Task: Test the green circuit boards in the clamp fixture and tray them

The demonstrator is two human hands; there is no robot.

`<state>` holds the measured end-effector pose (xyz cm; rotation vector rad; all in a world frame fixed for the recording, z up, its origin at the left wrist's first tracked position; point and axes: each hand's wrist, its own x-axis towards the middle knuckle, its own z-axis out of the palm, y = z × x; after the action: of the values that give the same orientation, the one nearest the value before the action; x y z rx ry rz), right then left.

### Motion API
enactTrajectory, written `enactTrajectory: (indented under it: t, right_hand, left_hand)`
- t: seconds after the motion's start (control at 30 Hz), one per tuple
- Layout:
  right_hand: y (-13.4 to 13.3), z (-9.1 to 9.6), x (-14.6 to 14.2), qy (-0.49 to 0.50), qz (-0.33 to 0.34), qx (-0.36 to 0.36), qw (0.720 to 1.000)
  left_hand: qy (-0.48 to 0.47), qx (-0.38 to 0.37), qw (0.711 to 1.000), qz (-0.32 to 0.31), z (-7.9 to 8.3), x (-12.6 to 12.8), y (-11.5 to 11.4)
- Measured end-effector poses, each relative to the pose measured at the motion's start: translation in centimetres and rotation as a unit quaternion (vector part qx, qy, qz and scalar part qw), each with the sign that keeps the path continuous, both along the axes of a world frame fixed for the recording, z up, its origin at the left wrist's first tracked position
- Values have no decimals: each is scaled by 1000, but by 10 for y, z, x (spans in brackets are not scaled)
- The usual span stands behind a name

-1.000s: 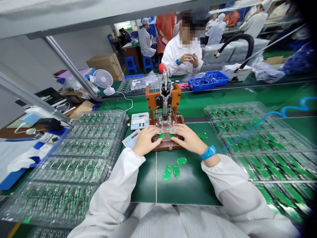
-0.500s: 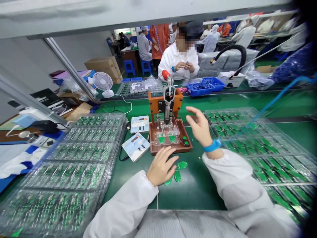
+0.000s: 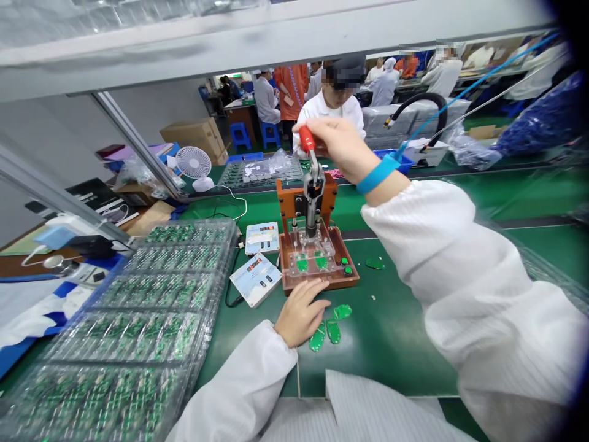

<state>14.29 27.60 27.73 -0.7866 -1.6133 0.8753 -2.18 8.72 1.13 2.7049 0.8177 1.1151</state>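
My right hand [image 3: 338,144] is closed around the red handle [image 3: 306,140] of a toggle-clamp test fixture [image 3: 304,205], above its orange frame. Two green circuit boards [image 3: 302,263] sit side by side under the clear plate on the fixture's brown base [image 3: 317,284]. My left hand [image 3: 301,314] lies open with fingers stretched out at the base's front edge. Just right of its fingers, several loose green circuit boards [image 3: 333,331] lie on the green table. Another green board [image 3: 374,263] lies right of the fixture, close to the two green buttons [image 3: 346,266].
Stacked clear trays of circuit boards [image 3: 142,313] fill the left side. Two small meters with red digits [image 3: 256,279] stand beside the fixture. A white fan [image 3: 194,164] is behind them. Across the bench sits a co-worker [image 3: 334,101]. A blue cord [image 3: 469,89] runs from my right wristband.
My right hand has moved up and left from beside the fixture onto the red handle. My left hand stays almost in place. The tray of boards on the right no longer shows clearly.
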Motion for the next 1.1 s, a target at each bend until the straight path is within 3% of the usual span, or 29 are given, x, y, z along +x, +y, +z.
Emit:
enactTrajectory:
  t: [0.13,0.23,0.37,0.73,0.9,1.1]
  right_hand:
    - [-64,9,0,7,-19,115,993]
    - [-115,-7,6,-65,-89,249,962]
    - [-150,-38,15,-144,-94,289,942]
    - [-146,-110,21,-124,-46,278,951]
    - [-142,-119,18,-87,-31,286,954]
    - [-143,-127,14,-13,-3,241,970]
  left_hand:
    - [-3,-1,1000,0,2,0,0]
    - [1,-9,1000,-1,3,-1,0]
    - [2,-24,1000,-5,2,-1,-1]
    - [4,-44,999,-9,3,0,-2]
    - [-2,-40,999,5,5,1,-3]
    - [-3,-53,998,24,6,7,-8]
